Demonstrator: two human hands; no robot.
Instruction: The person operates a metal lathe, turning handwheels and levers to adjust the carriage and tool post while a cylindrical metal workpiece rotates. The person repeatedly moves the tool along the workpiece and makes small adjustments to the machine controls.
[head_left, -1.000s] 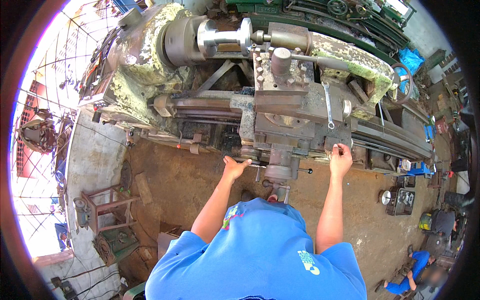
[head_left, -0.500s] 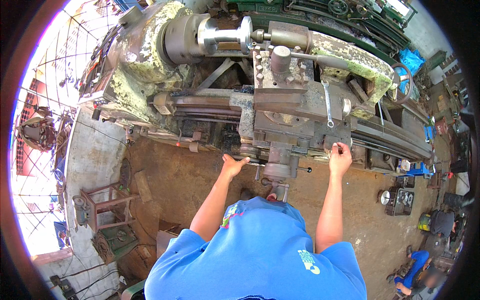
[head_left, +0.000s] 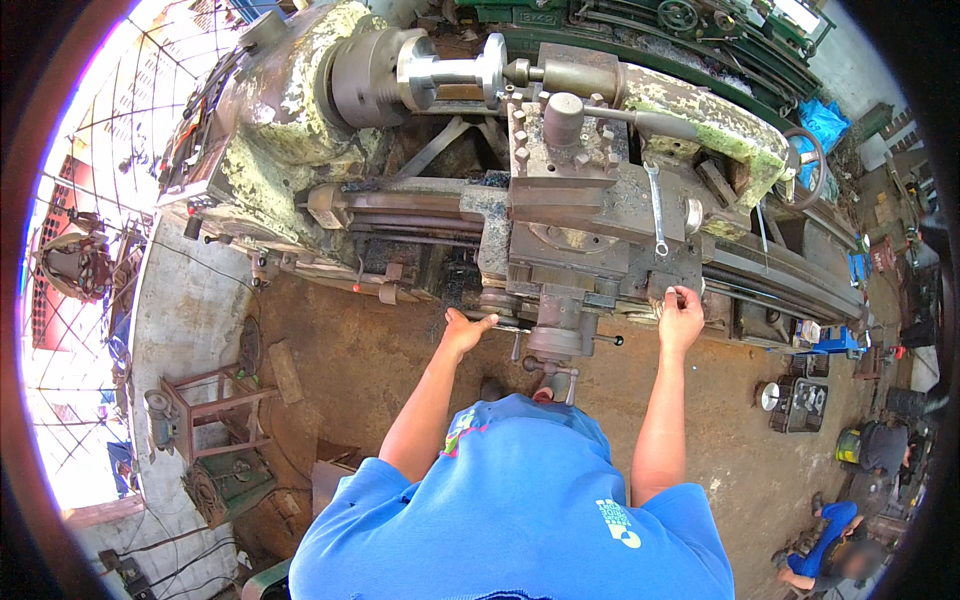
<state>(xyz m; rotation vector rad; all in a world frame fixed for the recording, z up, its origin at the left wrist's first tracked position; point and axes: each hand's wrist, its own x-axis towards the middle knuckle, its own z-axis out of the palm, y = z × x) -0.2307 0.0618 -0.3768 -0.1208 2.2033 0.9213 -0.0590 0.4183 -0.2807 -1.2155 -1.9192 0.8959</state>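
At the front of a worn lathe (head_left: pixel 590 240), my left hand (head_left: pixel 465 332) is closed at the carriage handwheel (head_left: pixel 500 303), its thumb stretched along the rim. Most of its fingers are hidden. My right hand (head_left: pixel 680 320) is at the carriage's right front edge, fingertips bent together; what they hold, if anything, is too small to make out. A shiny flanged metal shaft (head_left: pixel 455 70) sits between the grey chuck (head_left: pixel 365 80) and the tailstock centre (head_left: pixel 518 72). Left of the tailstock is the square tool post (head_left: pixel 562 140), topped by a clamping handle.
A combination wrench (head_left: pixel 656 210) lies on the carriage, above my right hand. Crank handles (head_left: pixel 565 375) stick out between my arms. A rusty metal stand (head_left: pixel 215 415) stands at left, black crates (head_left: pixel 800 400) at right. Another person (head_left: pixel 835 545) is low at the far right.
The chuck, smeared earlier, now shows a different, clearer face, so it has turned. Both my hands stay in place. The person at the far right has shifted slightly.
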